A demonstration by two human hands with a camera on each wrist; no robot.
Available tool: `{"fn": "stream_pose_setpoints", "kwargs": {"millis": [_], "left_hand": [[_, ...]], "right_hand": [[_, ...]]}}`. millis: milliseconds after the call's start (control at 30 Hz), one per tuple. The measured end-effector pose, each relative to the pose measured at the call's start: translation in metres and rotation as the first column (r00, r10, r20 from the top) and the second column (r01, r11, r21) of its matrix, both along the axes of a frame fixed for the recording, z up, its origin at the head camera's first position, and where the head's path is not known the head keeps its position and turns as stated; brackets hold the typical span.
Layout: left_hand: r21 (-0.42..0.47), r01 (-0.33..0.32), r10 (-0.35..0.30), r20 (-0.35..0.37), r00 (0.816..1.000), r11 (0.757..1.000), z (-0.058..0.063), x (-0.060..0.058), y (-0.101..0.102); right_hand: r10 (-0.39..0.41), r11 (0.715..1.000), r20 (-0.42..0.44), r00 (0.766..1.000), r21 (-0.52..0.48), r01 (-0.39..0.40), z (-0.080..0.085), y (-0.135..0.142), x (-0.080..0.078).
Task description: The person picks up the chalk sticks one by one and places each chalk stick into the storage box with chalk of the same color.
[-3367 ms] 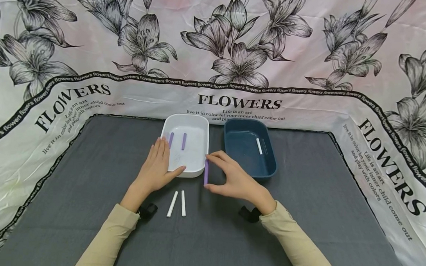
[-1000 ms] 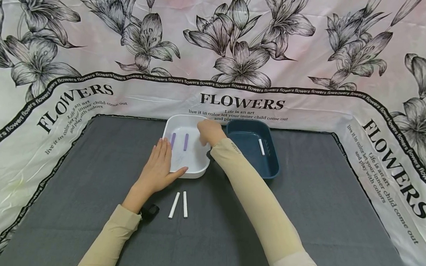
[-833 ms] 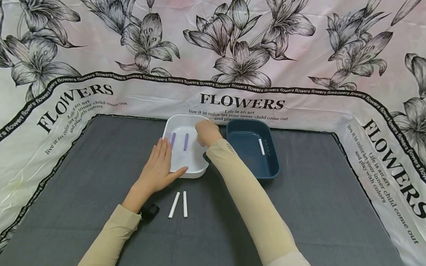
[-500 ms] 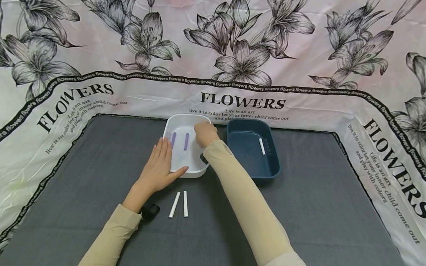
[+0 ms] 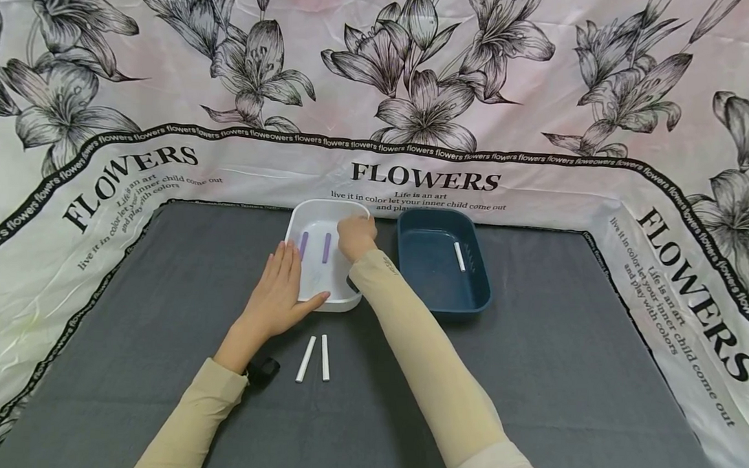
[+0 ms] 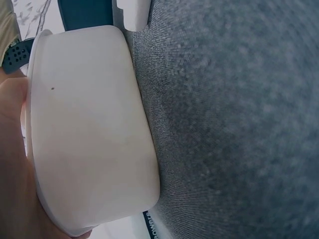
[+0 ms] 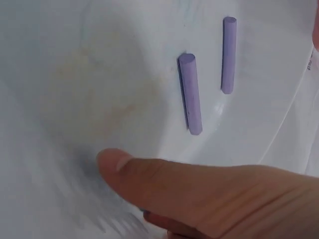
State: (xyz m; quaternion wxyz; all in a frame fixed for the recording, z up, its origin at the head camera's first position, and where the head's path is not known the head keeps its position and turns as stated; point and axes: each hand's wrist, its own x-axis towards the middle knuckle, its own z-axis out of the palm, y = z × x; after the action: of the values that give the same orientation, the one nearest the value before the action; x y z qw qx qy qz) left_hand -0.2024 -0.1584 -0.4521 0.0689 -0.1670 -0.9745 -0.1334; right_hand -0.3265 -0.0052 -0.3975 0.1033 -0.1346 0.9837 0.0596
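Observation:
My left hand (image 5: 273,290) lies with straight fingers along the near left side of the white tray (image 5: 296,214), thumb at its front rim. In the left wrist view that hand's thumb side meets the rim of the tray (image 6: 94,124). My right hand (image 5: 357,235) reaches down inside the tray's right side, fingers hidden from above. Its thumb (image 7: 144,174) shows in the right wrist view, the other fingers mostly behind it; I cannot tell whether they hold anything. Two purple chalk sticks, one left (image 5: 303,245) and one right (image 5: 326,248), lie on the tray's floor.
A dark blue tray (image 5: 422,297) stands just right of the white one, with a white chalk stick (image 5: 459,257) inside. Two more white chalk sticks, one slanted (image 5: 305,359) and one straighter (image 5: 325,357), lie in front on the grey cloth (image 5: 561,378).
Earlier my right hand pinched a purple chalk stick between the trays. It then went into the white tray and has drifted slightly left and nearer; that stick is out of sight. My left hand stays put.

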Motion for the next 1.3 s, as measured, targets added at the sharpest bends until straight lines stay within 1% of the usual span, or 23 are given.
{"fn": "stream_pose_setpoints", "kwargs": {"millis": [200, 600, 733, 967, 1067, 1200, 1300], "left_hand": [[0.005, 0.000, 0.000, 0.009, 1.000, 1.000, 0.000, 0.000, 0.000], [-0.001, -0.006, 0.006, 0.022, 1.000, 1.000, 0.000, 0.000, 0.002], [-0.001, -0.011, 0.011, 0.020, 1.000, 1.000, -0.001, 0.000, 0.001], [0.008, -0.011, 0.011, -0.009, 1.000, 1.000, -0.001, -0.001, 0.000], [0.006, -0.011, 0.012, -0.009, 1.000, 1.000, -0.002, -0.001, 0.000], [0.002, -0.016, 0.016, 0.005, 1.000, 1.000, -0.002, -0.002, -0.001], [0.003, -0.018, 0.018, 0.018, 1.000, 1.000, -0.002, -0.001, -0.001]], "right_hand": [[-0.022, 0.999, 0.037, 0.999, 0.036, 0.021, -0.004, -0.001, 0.000], [-0.011, 0.999, 0.038, 0.999, 0.042, 0.010, -0.004, -0.001, 0.006], [0.018, 1.000, 0.032, 0.999, 0.001, -0.018, -0.001, 0.002, 0.007], [0.111, 0.991, -0.006, 0.994, -0.069, -0.111, 0.005, 0.010, 0.008], [0.127, 0.987, -0.004, 0.992, -0.097, -0.127, 0.007, 0.012, 0.007], [0.108, 0.983, 0.036, 0.994, -0.155, -0.101, 0.009, 0.014, 0.004], [0.057, 0.970, 0.108, 0.993, -0.243, -0.030, 0.012, 0.017, -0.001]]}}
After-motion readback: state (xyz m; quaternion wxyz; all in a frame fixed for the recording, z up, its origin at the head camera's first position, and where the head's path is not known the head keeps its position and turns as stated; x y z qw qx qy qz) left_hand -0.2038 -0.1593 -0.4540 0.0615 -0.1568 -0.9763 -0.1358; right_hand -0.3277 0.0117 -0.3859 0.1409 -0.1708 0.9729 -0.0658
